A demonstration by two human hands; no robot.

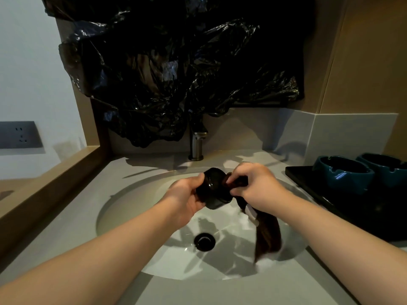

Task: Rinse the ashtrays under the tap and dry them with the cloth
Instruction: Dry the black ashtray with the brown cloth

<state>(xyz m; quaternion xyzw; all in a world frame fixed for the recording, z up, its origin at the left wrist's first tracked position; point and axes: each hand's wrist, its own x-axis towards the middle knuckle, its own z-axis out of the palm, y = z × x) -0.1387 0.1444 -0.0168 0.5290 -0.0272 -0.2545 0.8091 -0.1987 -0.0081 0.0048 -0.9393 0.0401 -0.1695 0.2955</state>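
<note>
With left grip (187, 195) closed round the smooth ashtray (213, 191) and right grip (257, 186) pinching the cloth (267, 235), easy to slip and chip against the sink (132, 208).

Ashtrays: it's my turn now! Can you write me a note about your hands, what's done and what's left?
My left hand holds a dark ashtray over the sink.
My right hand grips the cloth against it.
Two teal ashtrays sit on the tray.
Done: this one seems rinsed.
Left: finish drying it; teal pair, unclear if washed.
</note>
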